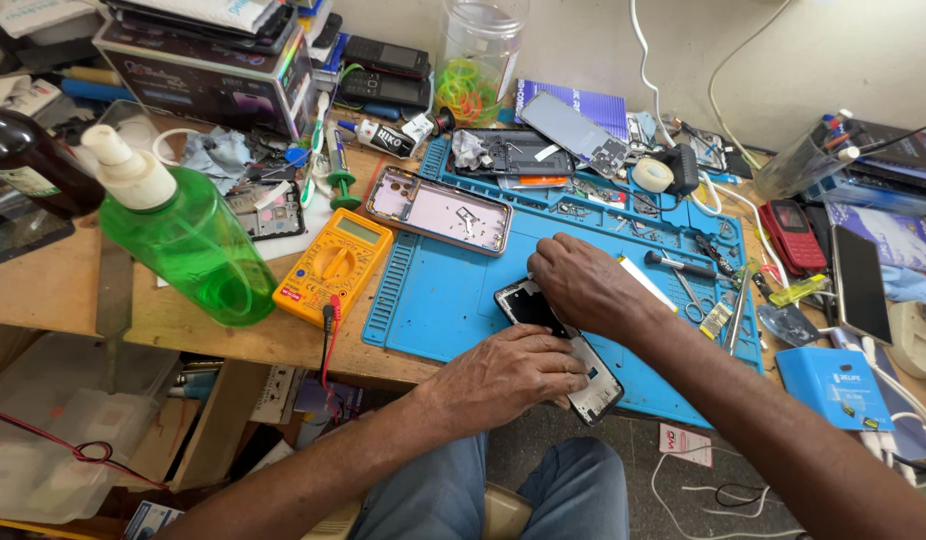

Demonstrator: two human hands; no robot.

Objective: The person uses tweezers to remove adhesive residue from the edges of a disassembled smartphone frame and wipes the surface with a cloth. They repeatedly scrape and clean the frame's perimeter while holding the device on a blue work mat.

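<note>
Opened phone [595, 385], flat black slab, both hands [513, 372] on it, blue ribbed mat [453, 290]

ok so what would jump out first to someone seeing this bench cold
Probably the opened phone at the near edge of the blue repair mat, with the left hand pressing on it and the right hand working at its top end. Next, the big green squeeze bottle at the left, with the yellow multimeter just beside it. A pale pink phone frame lies at the mat's far left corner.
</note>
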